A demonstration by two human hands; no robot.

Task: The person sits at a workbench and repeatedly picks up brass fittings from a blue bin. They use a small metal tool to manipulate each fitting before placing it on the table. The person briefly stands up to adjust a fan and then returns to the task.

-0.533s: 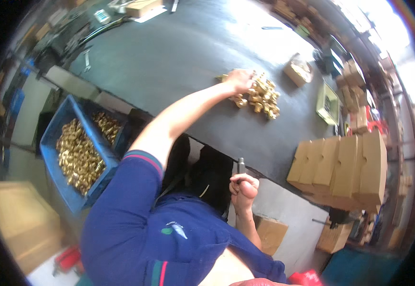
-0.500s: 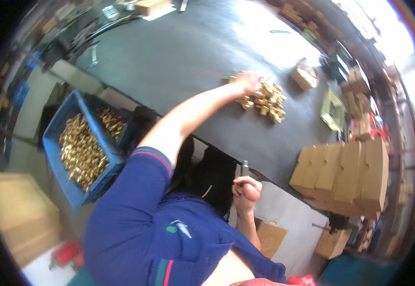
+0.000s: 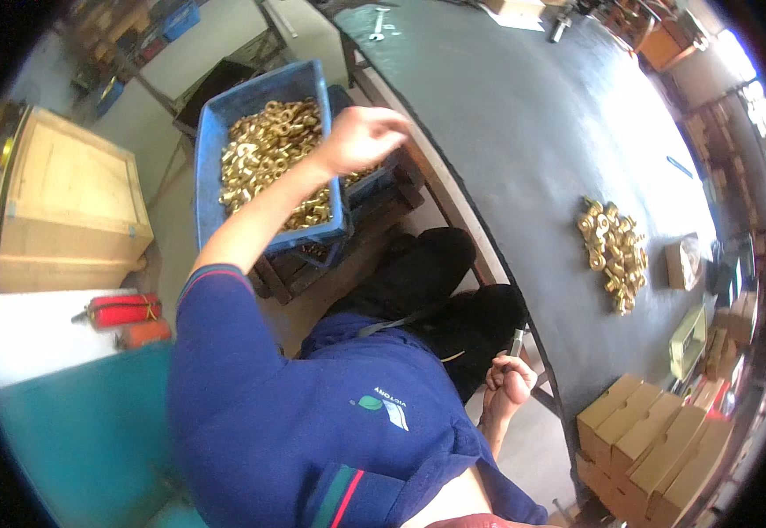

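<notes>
Far left: one pale wooden crate [image 3: 66, 207] on the floor, with two red cylinders [image 3: 119, 311] lying just near of it.

One blue bin [image 3: 211, 167] left of the surface, heaped with brass fittings [image 3: 264, 154], too many to count. A second, darker bin [image 3: 374, 180] sits tight against its right side, mostly hidden.

Left hand [image 3: 361, 136] hangs over the right edge of the blue bin, fingers curled down and loosely closed. Can't tell if it has a fitting in it.

One dark surface [image 3: 506, 123] runs far to near on the right. One wrench [image 3: 379, 22] at its far end.

Right hand [image 3: 508, 383] is low at the near edge of the surface, fist closed round one thin dark tool [image 3: 517, 339] that sticks up out of the grip.

One loose pile of brass fittings [image 3: 614, 251] on the surface, well apart from both hands. One small open box [image 3: 684, 262] just right of the pile. Stack of cardboard cartons [image 3: 656, 431] at near right, at least four.
</notes>
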